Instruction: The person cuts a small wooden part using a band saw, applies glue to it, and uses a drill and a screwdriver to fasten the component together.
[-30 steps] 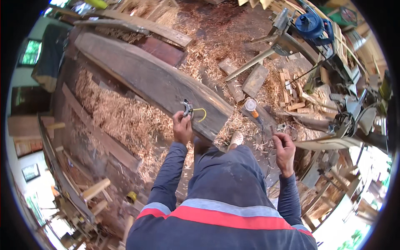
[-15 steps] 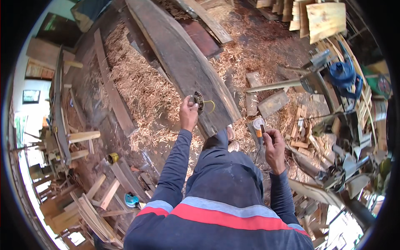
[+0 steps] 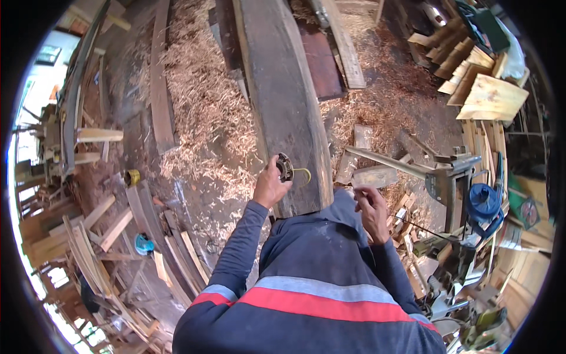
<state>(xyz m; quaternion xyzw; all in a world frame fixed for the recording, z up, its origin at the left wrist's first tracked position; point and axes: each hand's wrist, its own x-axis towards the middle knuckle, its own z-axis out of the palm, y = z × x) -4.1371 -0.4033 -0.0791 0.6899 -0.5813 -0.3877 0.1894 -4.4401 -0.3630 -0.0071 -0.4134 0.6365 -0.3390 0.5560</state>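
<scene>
Holding seems the step: my left hand (image 3: pixel 271 187) grips a dark round part (image 3: pixel 285 168) over the plank (image 3: pixel 283 112); moving calls for steadiness. Right hand (image 3: pixel 373 215), fingers curled: I can't tell its contents.

My feed looks steeply down from the wearer's head, fisheye-wide: torso (image 3: pixel 324 307) nearest, left hand (image 3: pixel 271 187) and right hand (image 3: pixel 374 216) beyond.
</scene>
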